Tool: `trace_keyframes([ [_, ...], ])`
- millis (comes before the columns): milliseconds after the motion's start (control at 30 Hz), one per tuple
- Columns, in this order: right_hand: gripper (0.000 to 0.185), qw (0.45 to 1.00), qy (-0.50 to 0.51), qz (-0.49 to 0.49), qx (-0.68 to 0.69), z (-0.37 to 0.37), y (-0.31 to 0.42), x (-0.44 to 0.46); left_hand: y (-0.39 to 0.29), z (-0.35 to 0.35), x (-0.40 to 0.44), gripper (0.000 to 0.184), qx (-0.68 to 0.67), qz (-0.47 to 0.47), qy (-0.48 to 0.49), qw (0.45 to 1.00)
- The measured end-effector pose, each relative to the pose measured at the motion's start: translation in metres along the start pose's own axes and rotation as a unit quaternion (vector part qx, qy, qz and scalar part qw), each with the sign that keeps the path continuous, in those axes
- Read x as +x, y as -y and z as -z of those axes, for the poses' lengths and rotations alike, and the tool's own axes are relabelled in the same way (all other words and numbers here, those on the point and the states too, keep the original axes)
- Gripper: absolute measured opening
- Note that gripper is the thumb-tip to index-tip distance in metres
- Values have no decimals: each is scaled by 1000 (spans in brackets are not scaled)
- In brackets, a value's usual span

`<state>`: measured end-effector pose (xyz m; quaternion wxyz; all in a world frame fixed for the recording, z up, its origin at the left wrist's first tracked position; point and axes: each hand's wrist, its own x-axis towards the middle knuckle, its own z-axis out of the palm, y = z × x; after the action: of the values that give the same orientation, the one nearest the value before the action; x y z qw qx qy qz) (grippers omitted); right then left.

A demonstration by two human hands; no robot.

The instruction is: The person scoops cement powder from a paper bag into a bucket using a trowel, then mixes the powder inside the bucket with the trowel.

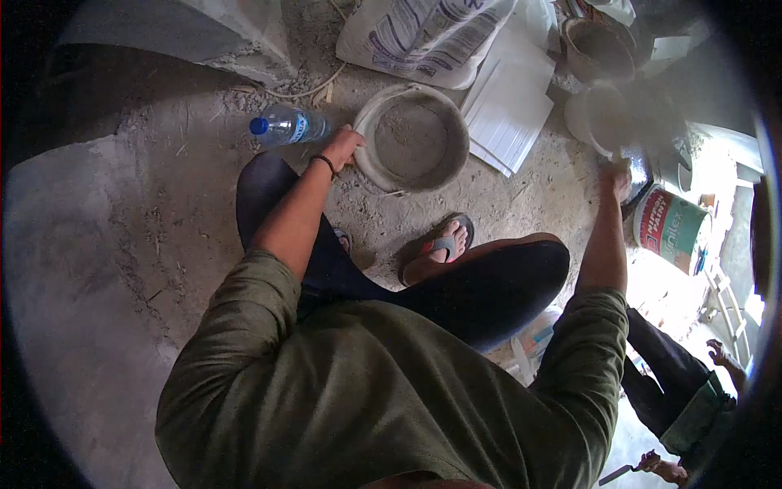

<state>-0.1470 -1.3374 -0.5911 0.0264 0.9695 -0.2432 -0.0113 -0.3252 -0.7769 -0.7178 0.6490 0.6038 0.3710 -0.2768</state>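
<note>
Grey bucket (458,134) sits on the dusty floor (195,204), in front of the person's feet, with its open top facing up. Grey, muddy stuff coats its inside. The left hand (342,148) grips the near side of its rim, and a dark bracelet (324,164) goes around that wrist. The right hand (617,177) reaches far out to the other side, near a pale bucket (580,122). Its fingers look curled, but it is too blurry there to tell if they hold anything.

A clear water bottle (285,126) with a blue cap lies on its side just beside the left hand. Behind the grey bucket is a big printed sack (423,41). White flat sheets (513,106) lie in a pile next to the sack. Farther back is one more dirty bucket (568,42). A Nippon Paint bucket (672,228) leans to one side near the right hand. Down at the right edge, another person (669,371) in dark pants has a thin tool (617,473) in one hand.
</note>
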Motion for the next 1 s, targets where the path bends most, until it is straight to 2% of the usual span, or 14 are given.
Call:
trace_keyframes([
  [67, 44, 998, -12, 50, -24, -16, -30, 22, 0, -8, -2, 53, 14, -12, 101, 995],
  [100, 45, 995, -17, 90, -45, -37, -41, 33, -4, -17, -7, 55, 55, -25, 29, 998],
  [133, 47, 998, -11, 60, 5, -6, -18, 3, 1, -27, -18, 57, 91, -30, -45, 994],
  [167, 47, 994, -22, 99, 27, -16, -30, 10, -2, -28, -36, 54, 226, -112, -108, 962],
  [200, 44, 998, 0, 49, 41, -12, -24, 10, -13, -25, -60, 50, 357, -187, -163, 901],
  [300, 48, 992, -26, 74, 99, 17, -5, -31, -62, 0, -151, 40, 350, -355, -124, 858],
  [333, 47, 990, -46, 90, 102, 17, -7, -35, -73, 18, -163, 40, 371, -438, -210, 792],
  [367, 42, 985, -19, 62, 163, 24, -4, -45, -81, 40, -173, 41, 383, -513, -290, 712],
  [433, 32, 958, 35, 7, 285, 41, 13, -74, -98, 79, -187, 39, 461, -426, -370, 685],
  [533, 28, 916, 60, -22, 396, 46, 26, -87, -91, 118, -164, 38, 515, -326, -325, 723],
  [567, 29, 910, 60, -14, 411, 48, 31, -93, -95, 122, -163, 40, 532, -243, -279, 762],
  [700, 27, 893, 68, 3, 444, 65, 40, -111, -92, 153, -138, 38, 474, -281, -280, 787],
  [800, 25, 878, 96, 1, 470, 68, 31, -110, -85, 179, -141, 36, 378, -323, -336, 800],
  [1000, 25, 889, 72, 6, 452, 98, 47, -143, -86, 246, -204, 36, 358, -312, -439, 763],
])
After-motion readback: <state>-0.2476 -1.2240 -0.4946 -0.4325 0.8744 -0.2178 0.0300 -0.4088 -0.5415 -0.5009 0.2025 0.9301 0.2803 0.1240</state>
